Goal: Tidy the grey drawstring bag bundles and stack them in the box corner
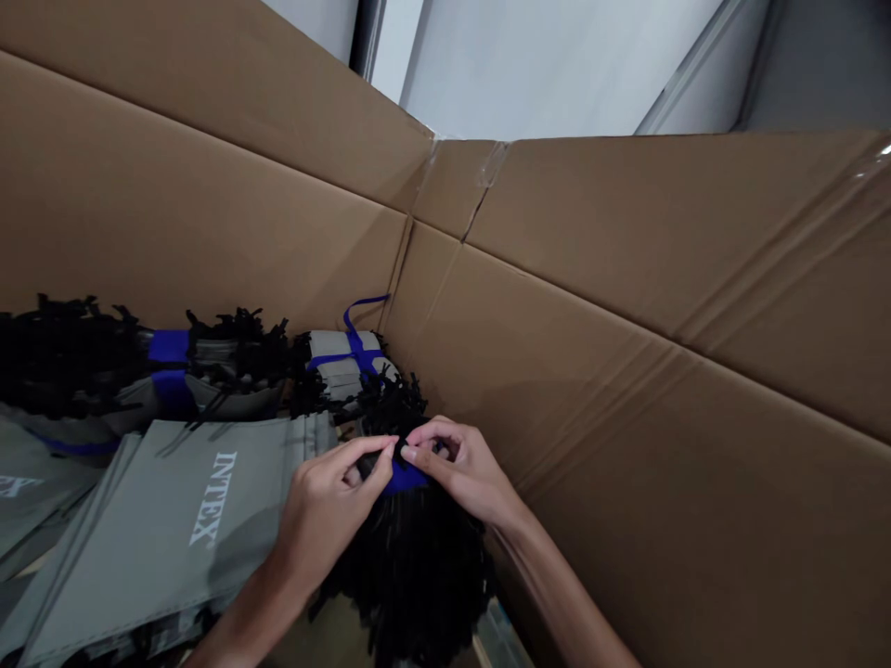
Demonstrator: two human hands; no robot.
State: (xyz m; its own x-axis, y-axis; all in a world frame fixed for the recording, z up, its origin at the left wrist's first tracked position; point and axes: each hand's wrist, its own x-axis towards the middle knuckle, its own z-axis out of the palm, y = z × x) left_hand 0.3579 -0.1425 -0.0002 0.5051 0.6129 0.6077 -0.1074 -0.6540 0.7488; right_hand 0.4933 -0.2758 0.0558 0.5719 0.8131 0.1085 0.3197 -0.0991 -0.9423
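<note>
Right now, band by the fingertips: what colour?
The band is blue; see the head view.

We see dull brown cardboard in the box (668,455), creased along its folds, with glossy clear plastic tape (492,165) near its corner. The grey sheets (146,520) look to us like smooth, matt cloth, the black ties (428,566) like rough, lustreless textile, and the blue straps (409,479) like flat, matt fabric.

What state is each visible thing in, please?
Left hand: pinching a black piece
Right hand: pinching it too
Front bundle: strapped
Rear bundle: strapped, one strap end loose
Left bundle: strapped
INTEX pieces: stacked, print showing
Carton: open, creased
</note>
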